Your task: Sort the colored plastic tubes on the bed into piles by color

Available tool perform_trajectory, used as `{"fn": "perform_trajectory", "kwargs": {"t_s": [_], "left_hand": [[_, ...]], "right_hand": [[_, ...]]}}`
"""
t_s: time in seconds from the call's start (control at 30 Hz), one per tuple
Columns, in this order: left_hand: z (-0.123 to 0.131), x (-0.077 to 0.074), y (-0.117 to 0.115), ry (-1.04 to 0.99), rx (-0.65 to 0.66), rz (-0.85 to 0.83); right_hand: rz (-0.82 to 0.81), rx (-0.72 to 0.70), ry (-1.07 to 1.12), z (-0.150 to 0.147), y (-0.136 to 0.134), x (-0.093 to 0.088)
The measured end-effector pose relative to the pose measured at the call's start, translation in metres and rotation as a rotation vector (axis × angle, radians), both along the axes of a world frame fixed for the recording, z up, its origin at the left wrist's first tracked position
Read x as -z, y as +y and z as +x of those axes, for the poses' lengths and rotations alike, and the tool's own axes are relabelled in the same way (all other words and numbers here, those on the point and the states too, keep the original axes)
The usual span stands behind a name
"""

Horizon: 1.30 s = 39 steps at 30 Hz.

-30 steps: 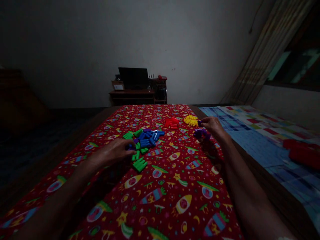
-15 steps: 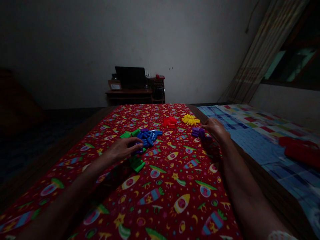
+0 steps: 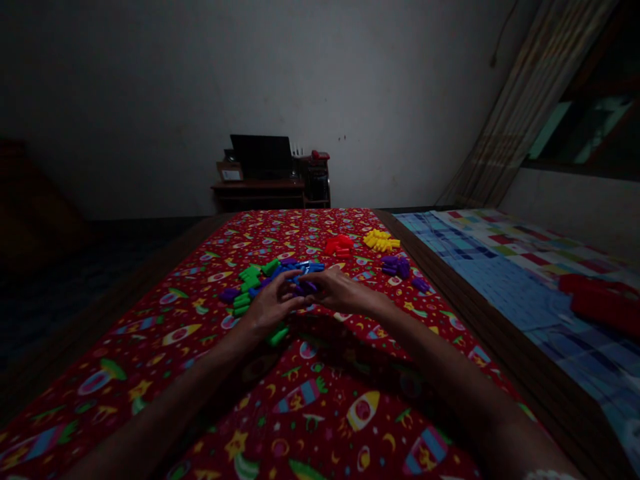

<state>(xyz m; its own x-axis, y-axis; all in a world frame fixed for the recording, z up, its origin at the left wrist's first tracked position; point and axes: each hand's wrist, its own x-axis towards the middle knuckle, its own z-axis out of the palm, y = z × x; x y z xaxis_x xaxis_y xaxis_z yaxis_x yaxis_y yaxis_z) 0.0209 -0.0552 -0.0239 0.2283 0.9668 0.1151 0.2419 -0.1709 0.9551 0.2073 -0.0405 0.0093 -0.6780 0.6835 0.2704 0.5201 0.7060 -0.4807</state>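
Observation:
My left hand (image 3: 273, 303) and my right hand (image 3: 343, 291) meet over the near side of a mixed pile. Purple plastic building pieces (image 3: 306, 288) show between their fingertips. Both hands have curled fingers and thumbs around these pieces; how many pieces each holds is partly hidden. Blue pieces (image 3: 313, 267) lie just behind the fingers. Green pieces (image 3: 243, 305) spread left of my left hand, with one purple piece (image 3: 229, 295) at their outer edge. Another green piece (image 3: 277, 335) rests under my left wrist.
Separate groups of red pieces (image 3: 339, 246), yellow pieces (image 3: 381, 241) and purple pieces (image 3: 396, 267) lie toward the far right. A loose purple piece (image 3: 421, 285) sits near the right edge of the red patterned cloth (image 3: 320, 440). Beyond stands a desk with a monitor (image 3: 263, 156).
My right hand has moved left from the purple group to the mixed pile, leaving purple pieces behind. My left hand has shifted slightly right, and the two hands now meet.

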Motion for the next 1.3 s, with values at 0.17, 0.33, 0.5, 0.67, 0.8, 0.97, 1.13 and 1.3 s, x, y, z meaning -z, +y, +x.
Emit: {"fn": "perform_trajectory", "kwargs": {"t_s": [0.17, 0.33, 0.5, 0.67, 0.8, 0.97, 1.13, 1.3], "left_hand": [[0.0, 0.004, -0.001, -0.073, 0.019, 0.005], [-0.009, 0.001, 0.003, 0.078, 0.009, 0.086], [-0.024, 0.002, 0.015, 0.299, -0.095, 0.249], [-0.031, 0.002, 0.02, 0.327, -0.093, 0.285], [-0.039, -0.004, 0.023, 0.367, -0.128, 0.339], [-0.064, -0.01, 0.033, 0.305, -0.253, 0.298], [-0.075, -0.016, 0.034, 0.217, -0.312, 0.182], [-0.081, -0.017, 0.032, 0.238, -0.308, 0.197]], "right_hand": [[0.14, 0.338, -0.046, 0.043, 0.022, -0.008], [0.171, 0.933, -0.31, 0.126, 0.045, -0.01], [-0.027, 1.003, -0.408, 0.16, 0.052, 0.011], [-0.057, 0.985, -0.301, 0.171, 0.045, 0.002], [-0.03, 0.941, -0.332, 0.183, 0.026, -0.013], [-0.217, 0.92, -0.683, 0.192, 0.012, 0.004], [-0.079, 0.901, -0.581, 0.208, 0.018, 0.034], [-0.059, 0.941, -0.373, 0.217, 0.031, 0.044]]}}
